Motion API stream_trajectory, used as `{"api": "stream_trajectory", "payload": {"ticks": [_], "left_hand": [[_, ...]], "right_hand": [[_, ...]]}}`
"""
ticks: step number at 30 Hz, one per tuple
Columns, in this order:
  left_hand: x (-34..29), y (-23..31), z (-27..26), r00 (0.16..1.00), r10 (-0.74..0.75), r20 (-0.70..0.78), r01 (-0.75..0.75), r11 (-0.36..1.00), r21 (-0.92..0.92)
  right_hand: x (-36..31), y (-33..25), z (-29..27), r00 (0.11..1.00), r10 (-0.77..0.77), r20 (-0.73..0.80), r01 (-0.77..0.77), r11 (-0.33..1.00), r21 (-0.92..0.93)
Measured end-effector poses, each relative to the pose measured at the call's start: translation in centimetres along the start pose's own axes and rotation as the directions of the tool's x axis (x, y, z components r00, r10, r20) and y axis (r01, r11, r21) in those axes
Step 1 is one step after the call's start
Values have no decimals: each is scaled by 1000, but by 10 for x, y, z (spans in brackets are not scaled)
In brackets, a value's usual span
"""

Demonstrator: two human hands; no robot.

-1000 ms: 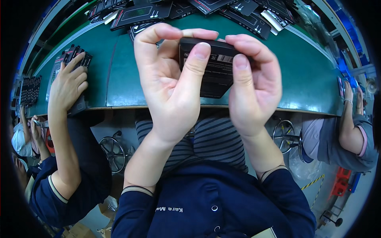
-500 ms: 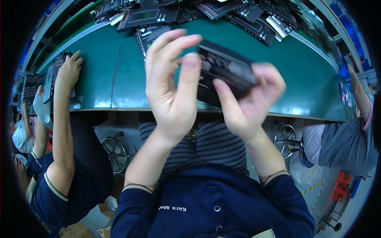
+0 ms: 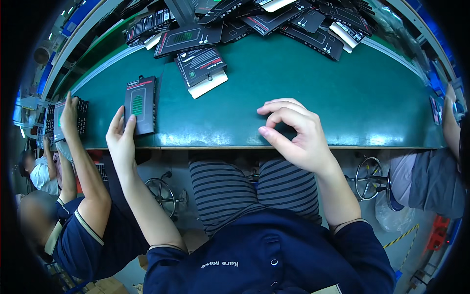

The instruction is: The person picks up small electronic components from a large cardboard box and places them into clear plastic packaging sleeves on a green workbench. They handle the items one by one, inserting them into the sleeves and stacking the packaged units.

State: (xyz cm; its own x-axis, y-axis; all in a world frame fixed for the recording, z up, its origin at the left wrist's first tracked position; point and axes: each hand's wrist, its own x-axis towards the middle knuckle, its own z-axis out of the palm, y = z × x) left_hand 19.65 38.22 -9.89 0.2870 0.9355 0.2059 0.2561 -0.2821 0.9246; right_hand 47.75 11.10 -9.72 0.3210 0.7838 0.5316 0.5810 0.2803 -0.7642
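Note:
A slim dark phone-accessory box (image 3: 140, 105), with a green battery-like graphic and red lettering on its front, is near the table's left front edge. My left hand (image 3: 122, 142) grips its lower left edge, the thumb lying over the front; the other fingers show only partly. Over the middle of the table, my right hand (image 3: 298, 134) is loosely curled, thumb and forefinger apart with nothing between them. Beyond and between my hands lies another dark box (image 3: 200, 66) with its white end flap (image 3: 208, 85) folded out.
A heap of similar dark boxes (image 3: 308, 36) spreads along the back of the green table (image 3: 240, 112). At my left a co-worker's hand (image 3: 70, 115) holds boxes. Another person's arm (image 3: 451, 115) reaches in at the far right. A wheeled stool (image 3: 367, 179) stands below the table.
The box held between both hands has moved left and down toward the table, now with my left hand only. My right hand has released it. My view has shifted slightly.

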Motion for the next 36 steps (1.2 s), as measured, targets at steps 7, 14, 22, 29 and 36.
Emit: {"api": "stream_trajectory", "payload": {"ticks": [7,14,22,29,36], "left_hand": [[-26,37,83,790,602,114,-535,588,606],[-47,56,116,813,400,423,-580,620,529],[-42,50,112,792,401,459,-610,526,593],[-38,47,111,801,379,463,-598,526,605],[-38,47,111,808,380,451,-589,551,591]], "right_hand": [[-9,5,-3,971,231,-66,-169,851,496],[-5,33,-31,860,511,-12,2,19,1000],[-6,35,-29,896,444,28,34,-131,991],[-3,33,-27,904,428,27,33,-134,990],[-4,35,-26,901,433,17,45,-131,990]]}}
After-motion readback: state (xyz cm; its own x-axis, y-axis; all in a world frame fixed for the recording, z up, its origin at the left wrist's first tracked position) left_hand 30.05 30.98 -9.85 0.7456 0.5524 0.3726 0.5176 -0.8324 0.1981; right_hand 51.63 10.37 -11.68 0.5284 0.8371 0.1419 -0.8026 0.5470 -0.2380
